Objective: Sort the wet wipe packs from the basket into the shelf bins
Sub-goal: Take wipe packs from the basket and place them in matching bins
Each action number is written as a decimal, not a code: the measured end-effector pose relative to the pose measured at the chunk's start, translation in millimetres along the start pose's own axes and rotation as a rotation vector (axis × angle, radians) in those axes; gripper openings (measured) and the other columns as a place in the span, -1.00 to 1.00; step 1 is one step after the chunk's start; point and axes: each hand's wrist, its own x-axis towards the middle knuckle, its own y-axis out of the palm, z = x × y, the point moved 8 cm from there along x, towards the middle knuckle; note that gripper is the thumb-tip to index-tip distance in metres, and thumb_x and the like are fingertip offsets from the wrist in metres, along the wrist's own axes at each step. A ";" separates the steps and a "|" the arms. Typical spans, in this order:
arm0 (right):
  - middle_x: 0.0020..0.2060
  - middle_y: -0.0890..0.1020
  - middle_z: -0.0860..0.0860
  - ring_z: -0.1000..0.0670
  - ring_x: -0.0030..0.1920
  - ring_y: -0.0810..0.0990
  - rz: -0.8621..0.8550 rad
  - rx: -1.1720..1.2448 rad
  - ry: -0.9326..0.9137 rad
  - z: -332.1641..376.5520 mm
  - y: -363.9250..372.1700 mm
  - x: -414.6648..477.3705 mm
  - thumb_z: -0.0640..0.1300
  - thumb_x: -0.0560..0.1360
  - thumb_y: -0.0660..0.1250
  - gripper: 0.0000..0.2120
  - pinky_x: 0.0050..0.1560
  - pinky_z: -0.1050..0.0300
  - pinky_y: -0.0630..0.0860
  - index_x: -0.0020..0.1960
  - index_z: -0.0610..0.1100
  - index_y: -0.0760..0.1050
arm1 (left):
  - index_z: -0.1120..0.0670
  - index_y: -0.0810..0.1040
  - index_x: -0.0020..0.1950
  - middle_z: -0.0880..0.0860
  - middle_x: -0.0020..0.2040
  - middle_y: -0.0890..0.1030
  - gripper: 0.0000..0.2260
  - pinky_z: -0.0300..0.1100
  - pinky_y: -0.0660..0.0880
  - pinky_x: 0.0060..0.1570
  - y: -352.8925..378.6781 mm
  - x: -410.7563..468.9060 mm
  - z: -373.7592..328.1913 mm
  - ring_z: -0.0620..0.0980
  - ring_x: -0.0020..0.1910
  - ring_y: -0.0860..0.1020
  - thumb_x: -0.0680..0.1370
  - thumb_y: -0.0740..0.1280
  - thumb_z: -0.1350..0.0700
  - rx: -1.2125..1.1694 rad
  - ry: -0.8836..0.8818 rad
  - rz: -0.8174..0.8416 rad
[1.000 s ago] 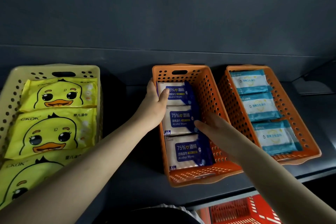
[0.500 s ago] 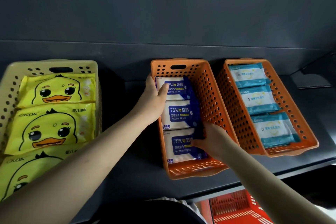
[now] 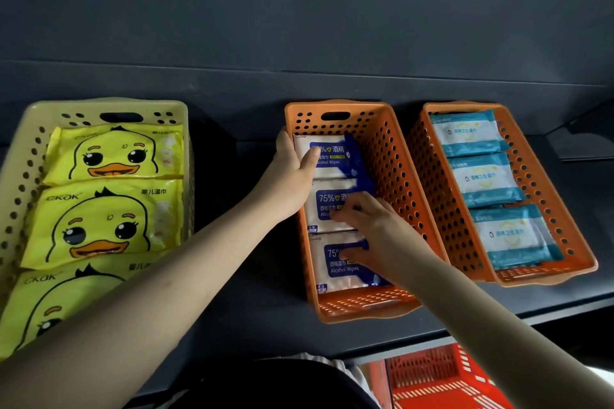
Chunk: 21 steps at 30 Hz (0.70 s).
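Three blue-and-white alcohol wipe packs lie in a row in the middle orange bin point(image 3: 365, 309) on the dark shelf: a back pack point(image 3: 335, 156), a middle pack point(image 3: 327, 202) and a front pack point(image 3: 339, 271). My left hand point(image 3: 292, 173) grips the bin's left wall, fingers outside, thumb inside on the back pack. My right hand point(image 3: 375, 236) lies over the packs with spread fingers. Its fingertips touch the middle pack and its thumb touches the front one.
A yellow bin point(image 3: 20, 156) at the left holds yellow duck wipe packs point(image 3: 109, 156). The right orange bin point(image 3: 545, 276) holds three teal packs point(image 3: 485, 179). A red basket point(image 3: 442, 378) sits below the shelf edge at the bottom right.
My right hand moved from the right edge of the packs, by the bin's right wall, onto the tops of the middle and front packs. My left hand kept its hold on the bin wall.
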 end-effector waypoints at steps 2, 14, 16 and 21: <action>0.35 0.34 0.13 0.06 0.37 0.34 0.021 -0.006 -0.018 0.1 -4.8 1.2 -0.02 0.45 0.45 -0.46 0.35 0.04 0.44 0.39 0.08 0.40 | 0.03 0.19 0.41 0.04 0.24 0.53 -0.64 -0.07 0.61 -0.04 0.9 1.1 1.2 -0.04 0.07 0.61 0.66 0.13 -0.06 -0.010 -0.004 0.008; 0.39 0.39 -0.01 0.00 0.38 0.37 -0.139 0.116 0.125 -15.7 -36.3 51.3 -0.11 0.48 0.44 -0.46 0.30 0.34 0.14 0.42 -0.02 0.40 | -0.05 -0.02 0.60 0.05 0.47 0.37 -0.49 -0.21 0.40 0.01 -7.1 -0.1 5.1 -0.04 0.27 0.47 0.68 0.05 -0.10 -0.225 -0.116 -0.042; 0.38 0.41 0.00 0.03 0.37 0.38 -0.262 0.132 0.136 -18.5 -58.9 34.1 -0.08 0.49 0.42 -0.47 0.31 0.31 0.17 0.43 -0.02 0.39 | 0.02 0.00 0.60 0.08 0.52 0.28 -0.44 -0.09 0.40 0.28 -15.5 -6.7 -8.0 0.05 0.43 0.36 0.66 0.11 -0.08 -0.020 0.037 -0.121; 0.26 0.52 0.04 0.16 0.18 0.45 -0.630 0.261 0.201 -60.5 -117.8 -32.6 -0.05 0.52 0.39 -0.62 0.13 0.40 0.31 0.32 -0.04 0.50 | 0.06 0.11 0.56 0.12 0.58 0.13 -0.46 0.19 0.17 0.47 3.1 -21.3 -51.4 0.17 0.55 0.11 0.62 0.20 -0.01 0.394 0.361 -0.152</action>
